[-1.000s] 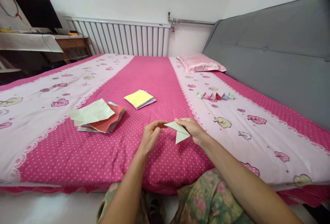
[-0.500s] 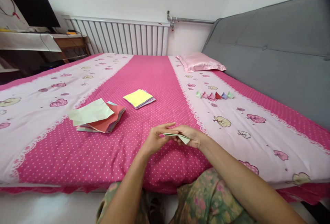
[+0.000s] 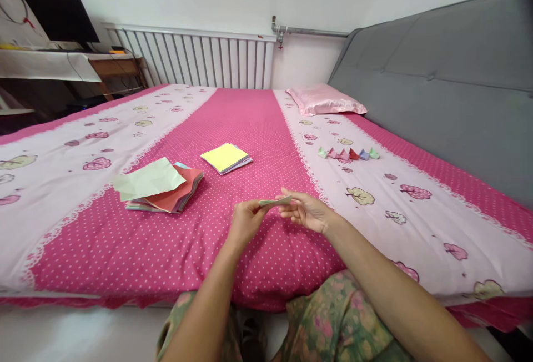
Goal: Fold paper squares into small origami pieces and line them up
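A folded piece of pale green paper (image 3: pixel 276 202) is held above the front of the bed, seen nearly edge-on. My left hand (image 3: pixel 245 221) pinches its left end between thumb and fingers. At the paper's right end is my right hand (image 3: pixel 311 214), its fingers apart and curving loosely beside the paper; whether a fingertip touches it is hard to tell. To the left lies a pile of coloured sheets (image 3: pixel 189 187) with a crumpled pale green sheet (image 3: pixel 150 180) on top. Farther back sits a squared stack of paper with a yellow top sheet (image 3: pixel 225 157).
Several small folded paper pieces (image 3: pixel 353 154) stand in a row on the right of the bedspread (image 3: pixel 250 112). A pink pillow (image 3: pixel 327 100) lies near the grey headboard (image 3: pixel 437 56). Behind the bed are a white radiator (image 3: pixel 200 59) and a desk with a monitor (image 3: pixel 60 18).
My right hand has loosened from the folded paper, and its fingers have spread. The paper has turned, its right end now tilted up, and stays pinched in my left hand.
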The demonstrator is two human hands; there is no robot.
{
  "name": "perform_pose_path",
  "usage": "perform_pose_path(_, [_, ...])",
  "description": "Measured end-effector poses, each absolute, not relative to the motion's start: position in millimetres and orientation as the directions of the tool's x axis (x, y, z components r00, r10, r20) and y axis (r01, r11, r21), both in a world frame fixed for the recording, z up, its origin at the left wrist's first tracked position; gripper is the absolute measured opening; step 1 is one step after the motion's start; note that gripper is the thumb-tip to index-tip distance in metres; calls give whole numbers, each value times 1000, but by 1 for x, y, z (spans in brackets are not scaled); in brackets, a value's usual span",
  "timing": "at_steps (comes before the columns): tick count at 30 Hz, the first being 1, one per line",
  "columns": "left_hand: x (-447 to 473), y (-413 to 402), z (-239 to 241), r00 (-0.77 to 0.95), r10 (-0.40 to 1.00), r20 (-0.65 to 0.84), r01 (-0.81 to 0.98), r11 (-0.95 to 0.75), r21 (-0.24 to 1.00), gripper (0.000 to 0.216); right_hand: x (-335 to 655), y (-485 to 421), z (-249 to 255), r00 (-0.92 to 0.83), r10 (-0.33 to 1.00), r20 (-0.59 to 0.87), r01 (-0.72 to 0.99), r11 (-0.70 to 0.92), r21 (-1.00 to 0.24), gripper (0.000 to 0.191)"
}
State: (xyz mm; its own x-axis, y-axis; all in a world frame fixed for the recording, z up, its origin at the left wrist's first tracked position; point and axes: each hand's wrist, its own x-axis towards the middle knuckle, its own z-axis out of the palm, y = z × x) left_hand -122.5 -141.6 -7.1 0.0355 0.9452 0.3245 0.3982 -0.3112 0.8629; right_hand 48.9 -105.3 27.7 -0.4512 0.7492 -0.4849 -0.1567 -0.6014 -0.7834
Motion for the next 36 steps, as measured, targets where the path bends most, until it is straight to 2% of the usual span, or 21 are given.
perform_pose_path(5, [-119, -143, -6, 14, 948, 318, 373, -300, 878, 24, 47, -106, 24, -442, 788, -428, -203, -553, -808, 13])
perform_pose_path(11, [-117, -140, -6, -22, 983, 181, 51, -179, 982, 27, 41, -110, 26, -408, 853, -324, -252, -447, -859, 31])
perform_pose_path(17, [-116, -140, -6, -13, 994, 106, -168, -107, 980, 25, 33, -116, 26, -275, 948, -160, -135, -203, -970, 35])
perform_pose_path(27, [-114, -142, 0, 50, 993, 103, -211, -90, 973, 26, 34, -113, 15, -215, 969, 124, 80, 144, -986, 25])
perform_pose_path(36, [-116, -137, -6, 50, 999, -5, -216, 16, 976, 30, 35, -113, 18, -207, 962, 177, 128, 206, -970, 27])
